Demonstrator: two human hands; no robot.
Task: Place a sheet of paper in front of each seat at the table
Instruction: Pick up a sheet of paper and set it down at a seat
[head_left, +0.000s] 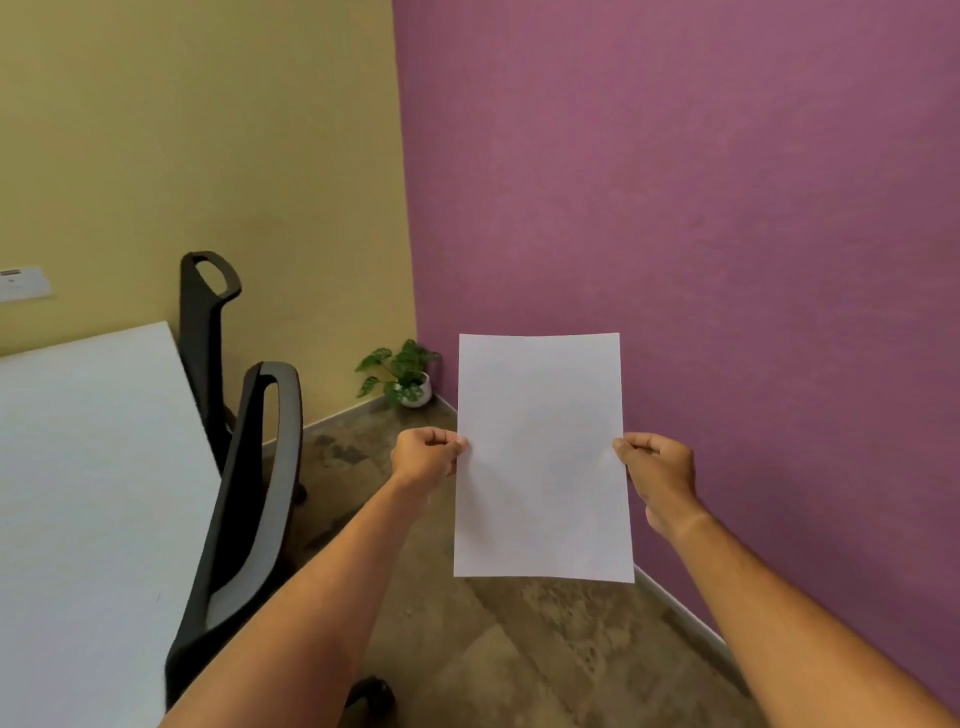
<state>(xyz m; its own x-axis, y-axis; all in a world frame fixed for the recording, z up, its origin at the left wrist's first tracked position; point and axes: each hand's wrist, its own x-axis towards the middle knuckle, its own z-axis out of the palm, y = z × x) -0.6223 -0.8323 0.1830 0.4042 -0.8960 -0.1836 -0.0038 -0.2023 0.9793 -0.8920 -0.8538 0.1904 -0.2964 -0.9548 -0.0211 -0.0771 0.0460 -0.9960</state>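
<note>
Hands: both bare arms reach forward from the bottom of the view, one on each side of a single sheet.
Left hand (427, 453): curled closed, pinching the left long edge of the sheet of paper (541, 457) between thumb and fingers, a little above the edge's midpoint.
Right hand (657, 475): likewise curled, gripping the right long edge at about the same height, thumb on the near face.
Sheet of paper: plain white, blank on the side that shows, held in portrait position in the air between the two hands. It hangs over the floor, to the right of the chairs and well apart from the worktop; it touches nothing but the fingers.
Near chair (249, 519): black frame with a grey seat pad, pushed in at the right edge of the worktop; the left forearm crosses in front of its lower part.
Far chair (205, 332): black, standing just behind the near one along the same edge, its back topped with a loop-shaped handle.
Worktop (88, 493): white, flat, filling the left side of the view.
Floor (519, 649): mottled brown tile, under the sheet and the arms.
Potted plant (402, 374): small green plant in a white pot, on the floor in the corner of the room.
Walls: yellow wall (208, 156) behind the chairs, purple wall (727, 208) on the right; they meet in the corner above the plant.
</note>
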